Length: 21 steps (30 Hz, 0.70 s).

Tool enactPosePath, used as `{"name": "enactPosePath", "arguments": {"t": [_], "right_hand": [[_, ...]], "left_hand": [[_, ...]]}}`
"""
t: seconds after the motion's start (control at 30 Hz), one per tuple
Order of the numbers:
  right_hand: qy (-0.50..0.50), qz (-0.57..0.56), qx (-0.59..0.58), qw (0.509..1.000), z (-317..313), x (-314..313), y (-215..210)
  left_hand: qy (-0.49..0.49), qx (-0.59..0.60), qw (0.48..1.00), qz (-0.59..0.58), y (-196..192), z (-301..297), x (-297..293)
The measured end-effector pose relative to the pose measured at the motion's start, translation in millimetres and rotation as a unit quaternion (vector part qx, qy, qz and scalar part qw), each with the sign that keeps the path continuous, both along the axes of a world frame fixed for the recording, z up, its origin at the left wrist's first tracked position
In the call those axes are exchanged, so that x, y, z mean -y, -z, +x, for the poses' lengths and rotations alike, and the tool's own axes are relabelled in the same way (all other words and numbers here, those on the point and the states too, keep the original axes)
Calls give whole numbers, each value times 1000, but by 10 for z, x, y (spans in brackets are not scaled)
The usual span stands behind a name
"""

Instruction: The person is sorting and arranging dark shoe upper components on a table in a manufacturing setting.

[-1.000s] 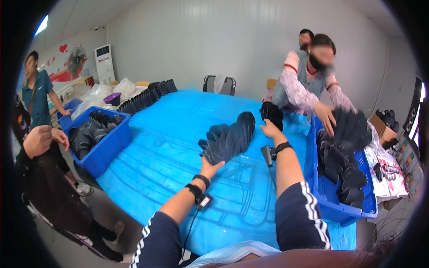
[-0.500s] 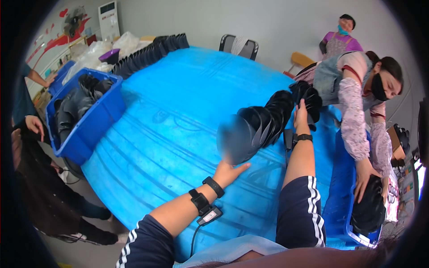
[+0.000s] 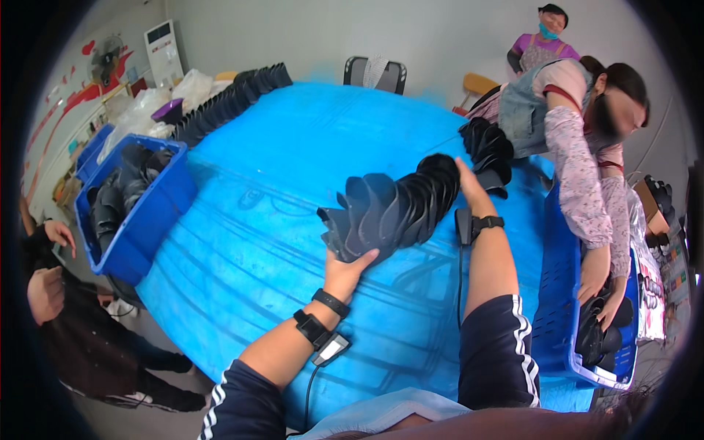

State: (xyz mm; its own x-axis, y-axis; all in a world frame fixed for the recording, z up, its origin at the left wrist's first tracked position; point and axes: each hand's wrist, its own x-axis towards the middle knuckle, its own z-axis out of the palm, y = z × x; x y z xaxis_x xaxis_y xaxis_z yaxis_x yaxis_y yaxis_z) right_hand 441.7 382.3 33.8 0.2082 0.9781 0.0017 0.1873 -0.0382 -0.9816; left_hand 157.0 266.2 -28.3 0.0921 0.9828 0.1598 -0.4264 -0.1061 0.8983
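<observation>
A long row of black, thin, curved pieces, nested one in another, slants over the blue table between my hands. What the pieces are for I cannot tell. My left hand grips the near left end, thumb in front, its fingers hidden behind the pieces. My right hand presses with its fingers stretched along the far right end of the row. A second, shorter cluster of the same black pieces sits just beyond my right hand. I wear dark bands on both wrists, with small cabled devices.
The blue tabletop spreads around. To the left stands a blue crate of black pieces; a long black row lies behind it. At right, a co-worker's hands reach into another blue crate. Other people stand at left and back.
My hands have shifted a little left with the row, and its near-end pieces now fan out more. The co-worker's hands and black pieces have gone lower into the right crate.
</observation>
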Motion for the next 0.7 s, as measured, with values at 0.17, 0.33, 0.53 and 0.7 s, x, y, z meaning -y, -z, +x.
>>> {"name": "enactPosePath", "arguments": {"t": [0.17, 0.33, 0.53, 0.7], "right_hand": [[-61, 45, 8, 997, 72, 150, 170], [-80, -58, 32, 995, 59, 602, 195], [-284, -103, 79, 950, -343, 1347, 86], [-410, -24, 109, 905, -849, 1926, 228]], "left_hand": [[70, -83, 994, -30, -29, -410, -174], [168, -152, 972, -56, -230, -1172, -332], [238, -190, 950, -73, -91, -2015, -472], [283, -180, 939, -77, 151, -2700, -640]]}}
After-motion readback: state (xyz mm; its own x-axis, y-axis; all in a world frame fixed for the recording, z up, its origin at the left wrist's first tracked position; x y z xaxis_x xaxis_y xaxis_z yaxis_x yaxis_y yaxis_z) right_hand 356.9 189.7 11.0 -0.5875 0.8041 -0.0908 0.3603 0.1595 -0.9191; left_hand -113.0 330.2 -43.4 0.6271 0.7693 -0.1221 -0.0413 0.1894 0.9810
